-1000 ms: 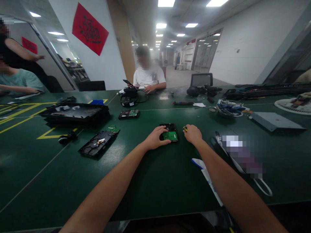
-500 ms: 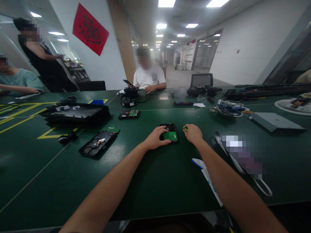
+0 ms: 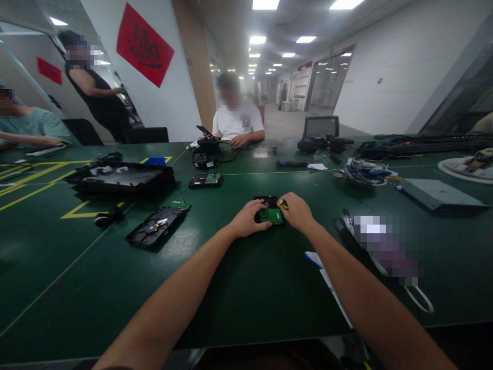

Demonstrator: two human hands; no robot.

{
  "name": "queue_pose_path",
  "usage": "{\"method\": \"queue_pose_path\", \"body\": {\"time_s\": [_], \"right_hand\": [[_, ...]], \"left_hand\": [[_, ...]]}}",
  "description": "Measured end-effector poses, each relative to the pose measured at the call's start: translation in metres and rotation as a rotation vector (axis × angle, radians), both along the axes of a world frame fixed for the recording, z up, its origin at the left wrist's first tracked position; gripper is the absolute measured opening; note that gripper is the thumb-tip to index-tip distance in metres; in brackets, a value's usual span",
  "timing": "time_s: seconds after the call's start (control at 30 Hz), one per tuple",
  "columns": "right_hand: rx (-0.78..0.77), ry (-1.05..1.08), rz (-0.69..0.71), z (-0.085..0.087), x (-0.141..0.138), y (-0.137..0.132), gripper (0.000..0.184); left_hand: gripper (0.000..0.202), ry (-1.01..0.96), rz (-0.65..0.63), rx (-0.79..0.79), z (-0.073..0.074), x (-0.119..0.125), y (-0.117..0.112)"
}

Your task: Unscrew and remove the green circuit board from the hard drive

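A hard drive (image 3: 271, 216) with a green circuit board facing up lies on the table in front of me. My left hand (image 3: 250, 218) grips it from the left, thumb at the near edge and fingers across the far part. In my right hand (image 3: 297, 210), closed fingers hold a yellow-and-black screwdriver (image 3: 284, 204) by its handle, right at the drive's right side. Its tip is too small to make out. Left of my hands lies an opened drive (image 3: 154, 226), with a green board at its far end. Another hard drive (image 3: 205, 180) rests farther back.
A black plastic casing (image 3: 123, 177) sits at the left. To the right are a phone-like blurred item (image 3: 381, 241) with a strap, a white-and-blue packet (image 3: 327, 277), a bundle of cables (image 3: 364, 172) and a flat grey metal box (image 3: 442, 194). A person (image 3: 239, 121) sits opposite.
My right hand has moved left with the screwdriver, from beside the drive up to its right side. My left hand keeps its hold. The standing person at the left appears farther right.
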State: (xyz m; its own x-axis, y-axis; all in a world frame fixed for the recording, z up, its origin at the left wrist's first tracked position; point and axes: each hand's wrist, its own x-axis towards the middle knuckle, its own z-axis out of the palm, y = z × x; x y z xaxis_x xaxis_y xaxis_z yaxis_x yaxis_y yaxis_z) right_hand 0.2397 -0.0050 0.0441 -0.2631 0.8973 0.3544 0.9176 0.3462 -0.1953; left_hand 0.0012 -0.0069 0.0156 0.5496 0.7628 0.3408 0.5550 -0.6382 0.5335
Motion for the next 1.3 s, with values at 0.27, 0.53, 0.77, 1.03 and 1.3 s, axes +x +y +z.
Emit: {"method": "queue_pose_path", "body": {"time_s": [0.27, 0.53, 0.77, 1.03, 1.3], "right_hand": [[-0.058, -0.058, -0.032, -0.0034, -0.0033, -0.0016, 0.018], [-0.113, -0.061, -0.091, -0.0023, -0.0085, -0.0035, 0.019], [-0.109, -0.028, -0.119, -0.0015, -0.0027, -0.0022, 0.019], [-0.113, -0.042, -0.057, 0.0001, -0.0065, -0.0053, 0.018], [-0.116, -0.049, -0.046, 0.0001, -0.006, -0.0047, 0.019]], "left_hand": [[0.063, -0.007, 0.019, 0.018, -0.003, 0.0016, 0.001], [0.064, -0.012, 0.025, -0.007, -0.0016, 0.0022, 0.0004], [0.065, -0.005, 0.018, -0.037, 0.0011, 0.001, 0.0002], [0.065, 0.003, 0.019, -0.041, 0.0022, 0.0023, -0.0004], [0.065, 0.003, 0.007, -0.03, 0.0011, 0.0023, 0.0]]}}
